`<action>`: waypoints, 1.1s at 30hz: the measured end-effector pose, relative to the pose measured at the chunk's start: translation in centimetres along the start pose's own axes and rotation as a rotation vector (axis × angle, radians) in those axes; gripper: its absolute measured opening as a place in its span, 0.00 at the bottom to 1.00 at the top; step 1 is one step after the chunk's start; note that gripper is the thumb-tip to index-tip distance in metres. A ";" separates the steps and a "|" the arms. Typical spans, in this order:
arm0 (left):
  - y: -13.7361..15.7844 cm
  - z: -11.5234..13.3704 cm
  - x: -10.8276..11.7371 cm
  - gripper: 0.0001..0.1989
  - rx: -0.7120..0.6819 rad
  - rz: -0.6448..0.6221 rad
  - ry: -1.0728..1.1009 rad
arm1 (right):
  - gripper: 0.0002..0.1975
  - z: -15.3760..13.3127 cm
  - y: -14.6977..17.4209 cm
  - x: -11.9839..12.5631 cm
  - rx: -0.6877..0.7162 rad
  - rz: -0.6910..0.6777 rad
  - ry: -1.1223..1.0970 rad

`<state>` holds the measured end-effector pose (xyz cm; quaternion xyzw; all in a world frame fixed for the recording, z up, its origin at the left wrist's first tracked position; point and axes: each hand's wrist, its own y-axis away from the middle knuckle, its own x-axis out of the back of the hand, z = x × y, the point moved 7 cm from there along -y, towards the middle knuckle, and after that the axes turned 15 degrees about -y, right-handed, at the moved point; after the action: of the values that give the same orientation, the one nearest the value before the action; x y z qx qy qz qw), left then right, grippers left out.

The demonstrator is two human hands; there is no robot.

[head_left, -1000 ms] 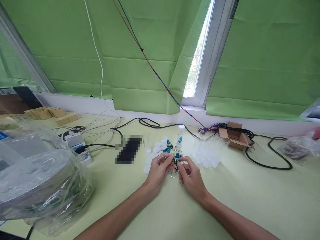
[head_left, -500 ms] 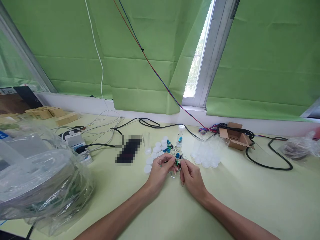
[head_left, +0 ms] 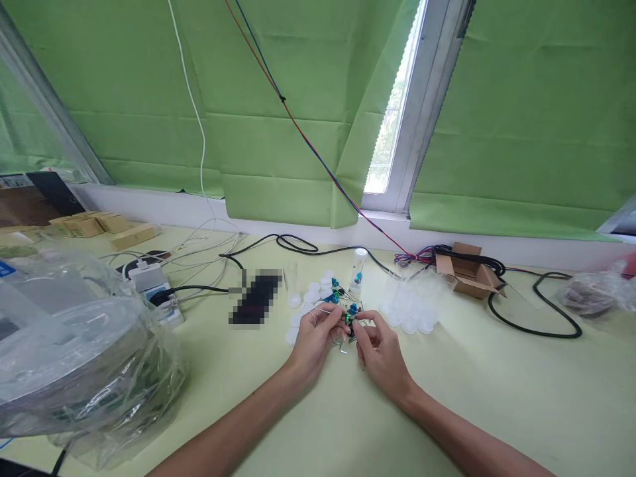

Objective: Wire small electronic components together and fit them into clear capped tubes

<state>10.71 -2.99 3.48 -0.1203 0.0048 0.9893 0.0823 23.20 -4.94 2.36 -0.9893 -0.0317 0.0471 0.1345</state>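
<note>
Clear plastic wraps a big round object at my far left, the bag point(head_left: 124, 377) loose and crinkled on the pale green table point(head_left: 497, 397). Behind it sit small yellow boxes point(head_left: 134, 236), then a power strip point(head_left: 169, 311) with plugs in it, then a dark patch too pixelated to name. Next come a clear tube point(head_left: 291, 277) and a cluster of white caps point(head_left: 313, 295). Just in front of these, my left hand point(head_left: 314, 336) pinches a thin wire point(head_left: 325, 311) between thumb and forefinger. Blue parts point(head_left: 332, 297) lie beyond my fingertips, and a small green part point(head_left: 348, 319) sits between my two hands. My right hand point(head_left: 382, 351) curls in, thumb and forefinger at that part; I can't tell whether they grip it. Past it are pale, round-ended pieces point(head_left: 410, 318), an open cardboard box point(head_left: 467, 277) and a looping black cable point(head_left: 556, 336).
</note>
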 end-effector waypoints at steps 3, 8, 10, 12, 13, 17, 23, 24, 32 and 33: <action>0.0 0.0 -0.1 0.10 0.002 -0.010 0.004 | 0.15 0.2 0.0 -0.1 -0.001 -0.025 -0.007; 0.1 0.1 -0.2 0.11 -0.015 -0.014 -0.020 | 0.15 0.5 -0.1 -0.1 0.002 -0.029 -0.021; 0.1 0.1 -0.3 0.11 -0.019 -0.014 -0.034 | 0.16 0.4 -0.1 -0.1 0.007 -0.028 -0.023; 0.1 0.1 -0.3 0.12 -0.023 -0.015 -0.050 | 0.16 0.3 -0.1 -0.1 0.008 -0.030 -0.029; 0.1 0.1 -0.3 0.12 -0.026 -0.015 -0.058 | 0.17 0.3 -0.1 -0.2 0.006 -0.031 -0.031; 0.1 0.1 -0.4 0.12 -0.040 -0.024 -0.089 | 0.19 0.1 -0.1 -0.1 0.008 -0.020 -0.027; 0.3 0.1 -0.6 0.12 -0.037 -0.040 -0.113 | 0.24 0.2 -0.2 0.0 0.015 0.007 0.011; 0.3 0.1 -0.6 0.12 -0.039 -0.045 -0.119 | 0.24 0.2 -0.2 0.0 0.014 0.012 0.016; 0.3 -0.1 -0.7 0.12 -0.030 -0.049 -0.086 | 0.27 -0.3 0.0 0.4 0.026 0.071 0.042; 0.2 -0.1 -0.6 0.12 -0.019 -0.034 -0.066 | 0.26 -0.3 0.0 0.4 0.026 0.074 0.040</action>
<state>11.25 -3.30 3.48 -0.0886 -0.0093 0.9912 0.0983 23.62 -4.97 2.63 -0.9887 0.0080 0.0329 0.1463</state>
